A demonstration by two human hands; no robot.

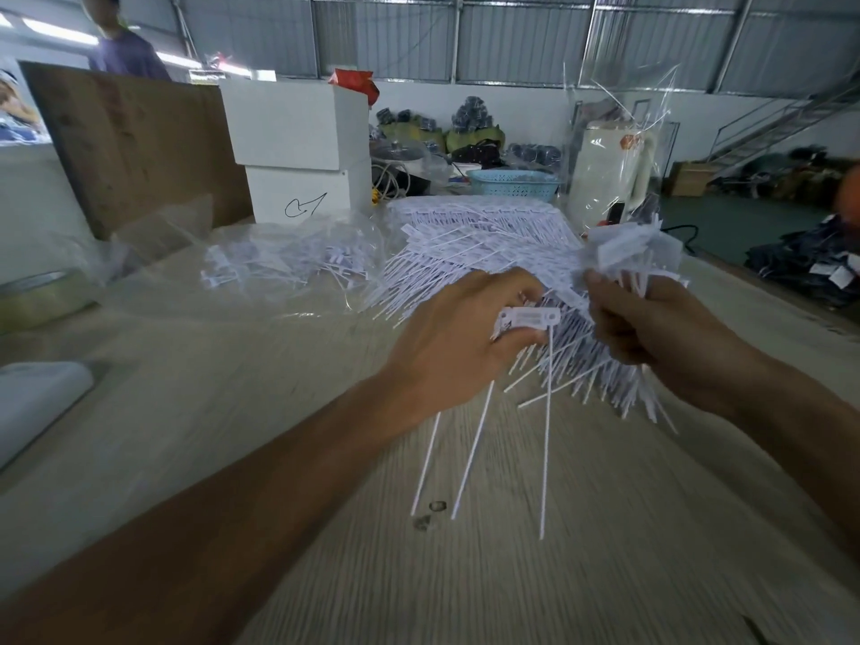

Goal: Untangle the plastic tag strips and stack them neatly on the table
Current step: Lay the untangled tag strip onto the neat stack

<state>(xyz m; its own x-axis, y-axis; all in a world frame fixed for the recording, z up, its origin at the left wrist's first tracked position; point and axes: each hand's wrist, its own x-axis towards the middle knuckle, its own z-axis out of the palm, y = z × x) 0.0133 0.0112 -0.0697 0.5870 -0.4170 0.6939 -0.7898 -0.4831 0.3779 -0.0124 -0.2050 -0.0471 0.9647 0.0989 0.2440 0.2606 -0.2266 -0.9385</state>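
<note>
My left hand (458, 339) pinches a few white plastic tag strips (528, 318) by their flat heads, their thin tails hanging down toward the table. My right hand (651, 328) grips a tangled bunch of tag strips (628, 249), heads fanned out above the fist and tails sticking out below. Behind both hands a large stack of aligned tag strips (479, 239) lies on the pale wooden table (279, 458). Left of the stack, a clear plastic bag of loose tags (274, 267) rests on the table.
Two stacked white boxes (298, 151) and a brown board (135, 146) stand at the back left. A blue basket (512, 183) and a white appliance (609, 174) sit behind the stack. A person (121, 44) stands far left. A white object (32, 402) lies at the left edge.
</note>
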